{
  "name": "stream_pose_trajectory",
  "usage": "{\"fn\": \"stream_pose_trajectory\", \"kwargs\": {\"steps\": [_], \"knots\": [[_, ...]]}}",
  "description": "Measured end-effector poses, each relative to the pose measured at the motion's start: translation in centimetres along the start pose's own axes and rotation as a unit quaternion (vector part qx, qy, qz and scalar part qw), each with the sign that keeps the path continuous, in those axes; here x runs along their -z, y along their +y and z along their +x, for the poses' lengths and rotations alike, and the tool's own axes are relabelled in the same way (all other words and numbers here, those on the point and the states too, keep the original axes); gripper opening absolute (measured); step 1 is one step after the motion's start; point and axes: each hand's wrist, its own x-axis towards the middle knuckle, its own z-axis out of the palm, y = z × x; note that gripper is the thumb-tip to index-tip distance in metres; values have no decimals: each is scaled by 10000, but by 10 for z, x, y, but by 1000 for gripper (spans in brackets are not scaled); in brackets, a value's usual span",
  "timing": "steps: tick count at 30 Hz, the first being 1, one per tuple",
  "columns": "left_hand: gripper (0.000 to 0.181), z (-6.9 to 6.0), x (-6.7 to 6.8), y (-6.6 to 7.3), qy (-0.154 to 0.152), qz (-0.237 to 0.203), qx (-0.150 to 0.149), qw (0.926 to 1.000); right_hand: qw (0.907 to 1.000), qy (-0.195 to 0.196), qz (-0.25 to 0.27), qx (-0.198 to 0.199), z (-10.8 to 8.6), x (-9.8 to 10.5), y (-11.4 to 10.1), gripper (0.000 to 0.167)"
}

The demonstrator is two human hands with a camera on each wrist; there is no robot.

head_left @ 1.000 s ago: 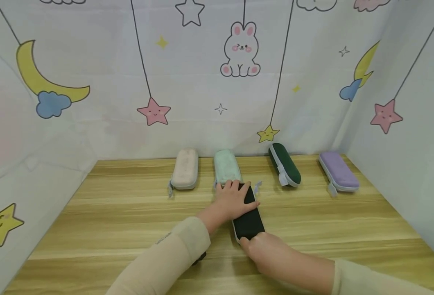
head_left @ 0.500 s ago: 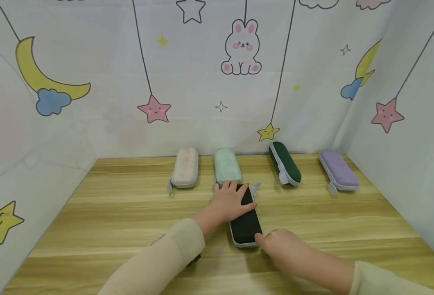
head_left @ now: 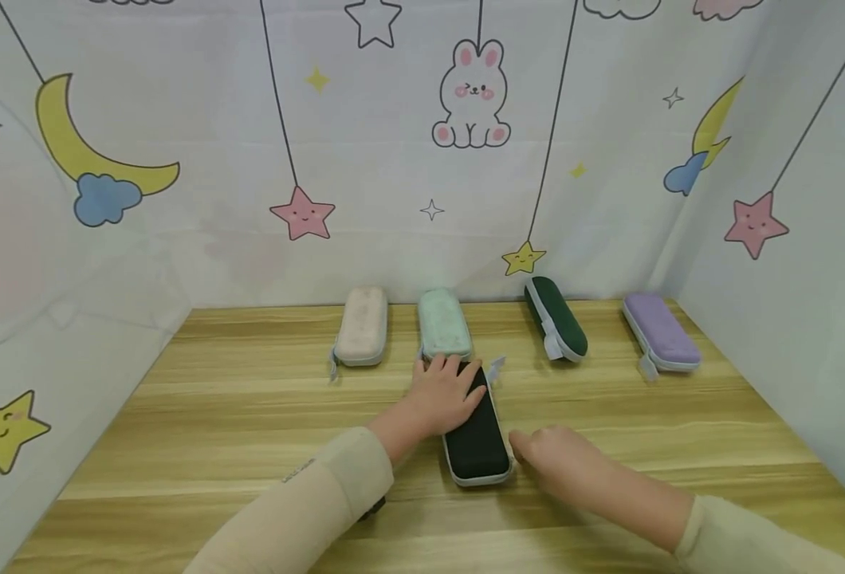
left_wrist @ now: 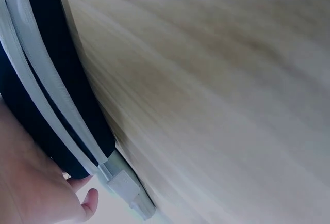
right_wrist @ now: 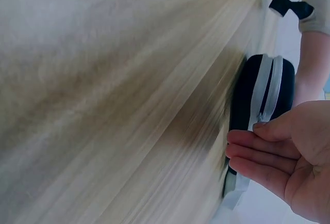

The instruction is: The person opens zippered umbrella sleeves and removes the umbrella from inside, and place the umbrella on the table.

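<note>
A black zip case point(head_left: 477, 450) with grey zip tape lies lengthwise on the wooden table. My left hand point(head_left: 438, 399) rests on its far end, fingers spread across the top. At the near right corner, my right hand point(head_left: 562, 461) pinches the small zipper pull point(right_wrist: 260, 118) between thumb and forefinger; the fingers partly hide it. In the left wrist view, the two strips of zip tape point(left_wrist: 44, 74) stand slightly apart along the side. A grey fabric tab point(head_left: 496, 370) sticks out at the case's far right corner.
Behind stand a beige case point(head_left: 362, 327), a mint case point(head_left: 444, 323) just beyond my left fingertips, a dark green case point(head_left: 556, 319) and a purple case point(head_left: 661, 333). A printed curtain point(head_left: 365, 143) borders the table point(head_left: 250, 414). A small black object point(head_left: 372, 509) shows beneath my left sleeve.
My right hand has moved from the case's near end round the corner to its right side, pulling the zipper along. The case has shifted slightly nearer, with my left hand still on it.
</note>
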Motion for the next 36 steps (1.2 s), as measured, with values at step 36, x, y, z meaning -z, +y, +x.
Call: {"fn": "stream_pose_trajectory", "kwargs": {"steps": [36], "knots": [[58,2,0,-2,108,-53,-299,9995,9983,507,211,-167,50,-16,51,23]]}}
